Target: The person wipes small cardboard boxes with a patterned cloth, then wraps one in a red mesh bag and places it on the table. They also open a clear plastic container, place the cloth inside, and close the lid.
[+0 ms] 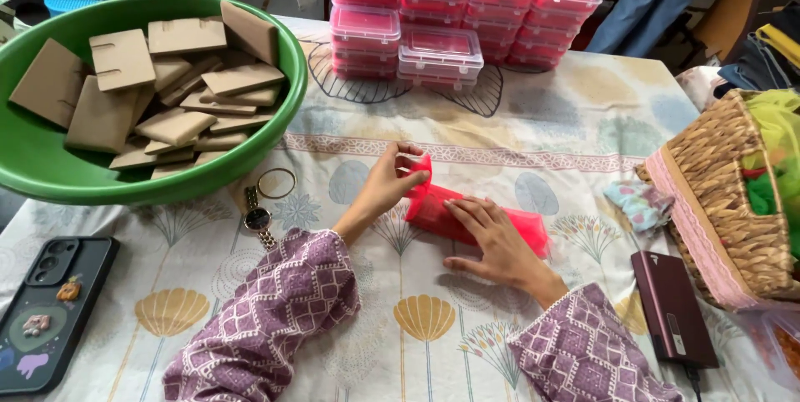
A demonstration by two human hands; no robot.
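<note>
A piece of sheer red fabric (pixel 525 231) lies on the patterned tablecloth (pixel 533 127) in the middle of the view. My left hand (pixel 388 181) pinches the fabric's left end and lifts it into a fold. My right hand (pixel 493 239) lies flat on the fabric's middle, fingers spread, pressing it down. Both arms wear purple patterned sleeves.
A green basin (pixel 50 177) of brown card pieces sits at the left. Stacked pink-lidded plastic boxes (pixel 450 10) stand at the back. A wicker basket (pixel 733 202) of coloured cloth is at the right, a dark power bank (pixel 671 310) beside it. A wristwatch (pixel 258 217), bangle (pixel 276 183) and phone (pixel 46 310) lie at the left.
</note>
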